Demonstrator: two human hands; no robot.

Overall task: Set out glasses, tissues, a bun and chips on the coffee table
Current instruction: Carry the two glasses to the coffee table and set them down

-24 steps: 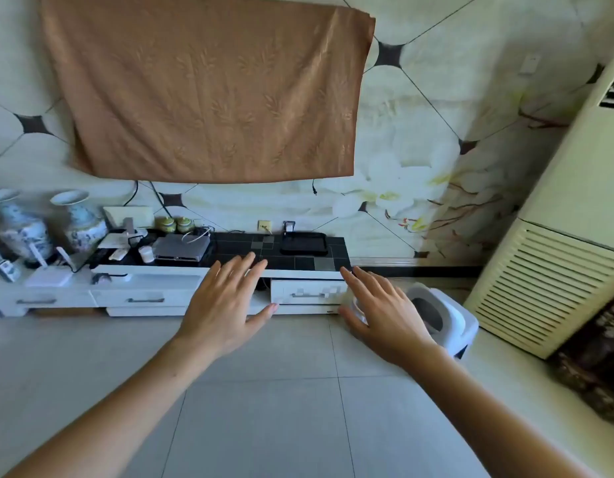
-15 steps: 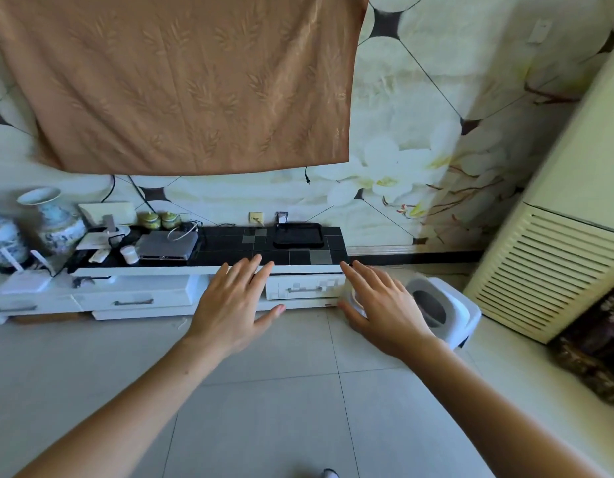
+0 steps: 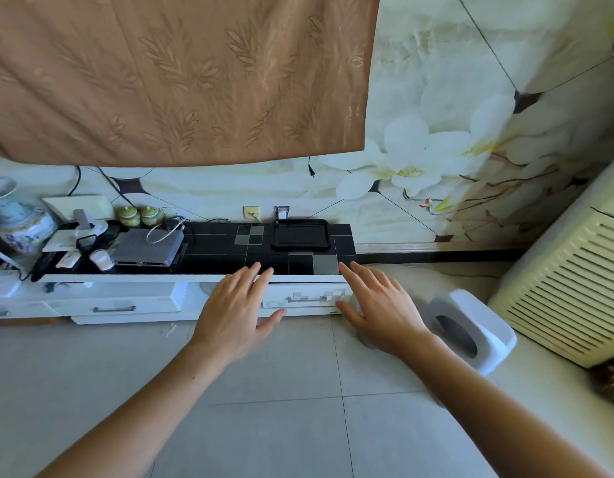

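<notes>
My left hand (image 3: pixel 238 307) and my right hand (image 3: pixel 379 305) are stretched out in front of me with straight, spread fingers, holding nothing. Both hover in front of a low white TV cabinet (image 3: pixel 133 300) with a black tiled top, near its right-hand drawer (image 3: pixel 307 294). An empty black tray (image 3: pixel 300 234) lies on the cabinet top just beyond my fingertips. No glasses, tissues, bun, chips or coffee table are in view.
A brown cloth (image 3: pixel 174 77) hangs above the cabinet. A grey set-top box (image 3: pixel 145 248), a small white cup (image 3: pixel 101 259), two green jars (image 3: pixel 138 215) and a porcelain vase (image 3: pixel 21 222) crowd its left. A white stool (image 3: pixel 471 327) and a standing air conditioner (image 3: pixel 571 284) are at right.
The cabinet and tray have grown larger and nearer as I moved toward them. Both hands stay outstretched and flat, now reaching the cabinet's front edge.
</notes>
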